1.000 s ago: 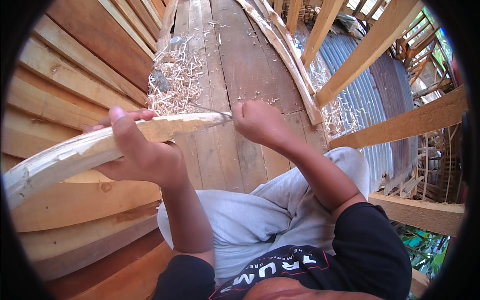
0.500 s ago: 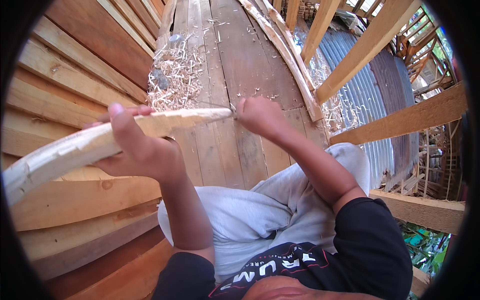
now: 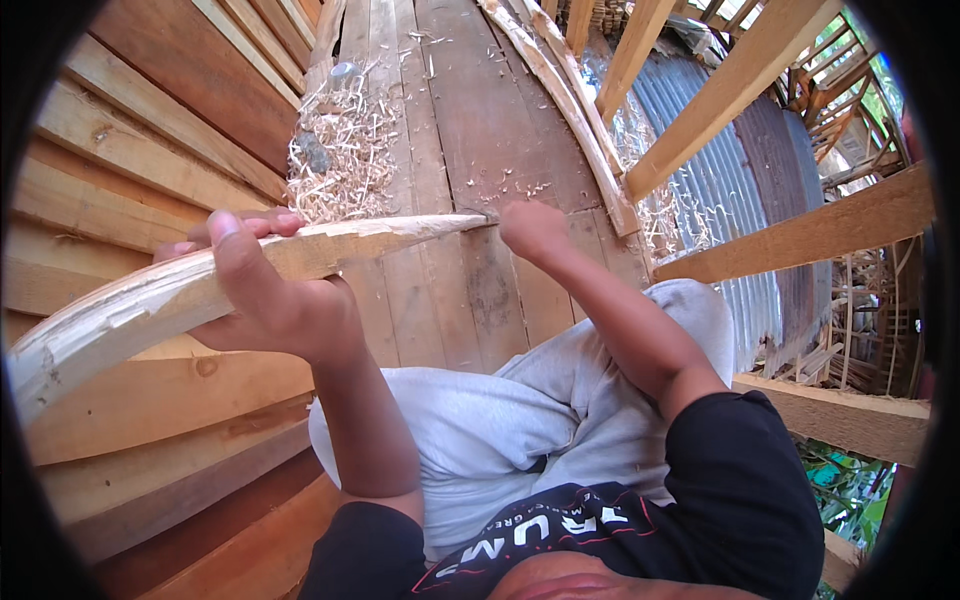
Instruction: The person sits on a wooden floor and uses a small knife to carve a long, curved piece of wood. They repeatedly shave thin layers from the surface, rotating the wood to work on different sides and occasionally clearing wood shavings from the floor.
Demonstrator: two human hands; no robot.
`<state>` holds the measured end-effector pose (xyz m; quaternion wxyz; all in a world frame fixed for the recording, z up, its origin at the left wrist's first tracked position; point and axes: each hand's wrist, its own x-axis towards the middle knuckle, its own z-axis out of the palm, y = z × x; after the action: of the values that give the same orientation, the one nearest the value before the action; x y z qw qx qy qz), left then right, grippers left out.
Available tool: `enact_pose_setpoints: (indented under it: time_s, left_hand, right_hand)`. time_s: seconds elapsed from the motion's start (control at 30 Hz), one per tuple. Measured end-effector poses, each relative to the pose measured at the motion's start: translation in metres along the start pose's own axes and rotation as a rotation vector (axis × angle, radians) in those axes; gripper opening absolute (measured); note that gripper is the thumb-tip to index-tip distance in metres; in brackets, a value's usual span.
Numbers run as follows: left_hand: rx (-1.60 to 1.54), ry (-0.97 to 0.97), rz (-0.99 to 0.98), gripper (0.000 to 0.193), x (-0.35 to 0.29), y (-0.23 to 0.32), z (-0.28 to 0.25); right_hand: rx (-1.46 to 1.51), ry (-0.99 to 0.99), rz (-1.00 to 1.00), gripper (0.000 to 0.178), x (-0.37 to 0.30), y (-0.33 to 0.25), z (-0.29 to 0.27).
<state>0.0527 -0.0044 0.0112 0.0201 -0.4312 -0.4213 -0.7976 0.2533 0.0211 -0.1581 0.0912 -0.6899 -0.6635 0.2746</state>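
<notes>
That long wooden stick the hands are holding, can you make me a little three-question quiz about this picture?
1. True or false: the left hand wraps around the pale wooden stick.
2. What lies heaped on the plank floor beyond the stick? A) wood shavings B) nails C) leaves
3. Fill in: the right hand is at the stick's thin ____.

Key: 1 true; 2 A, the wood shavings; 3 tip.

Pale rough-hewn wooden stick, weathered matt plank floor, corrugated metal sheet
</notes>
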Motion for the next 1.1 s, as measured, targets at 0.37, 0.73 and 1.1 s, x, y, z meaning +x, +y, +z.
enact_pose_setpoints:
  time_s: [0.37, 0.73, 1.1]
  left_hand:
    - [0.417, -0.117, 0.230, 0.026, 0.004, -0.010, -0.020]
    - [0.480, -0.158, 0.326, 0.036, 0.008, -0.026, -0.034]
    - [0.274, -0.082, 0.084, 0.038, 0.002, -0.019, -0.020]
  right_hand:
    - [0.257, 0.003, -0.030, 0.048, -0.007, -0.055, -0.023]
    - [0.207, 0.036, -0.009, 0.049, -0.022, -0.077, -0.033]
    - [0.328, 0.064, 0.005, 0.044, -0.001, -0.050, -0.016]
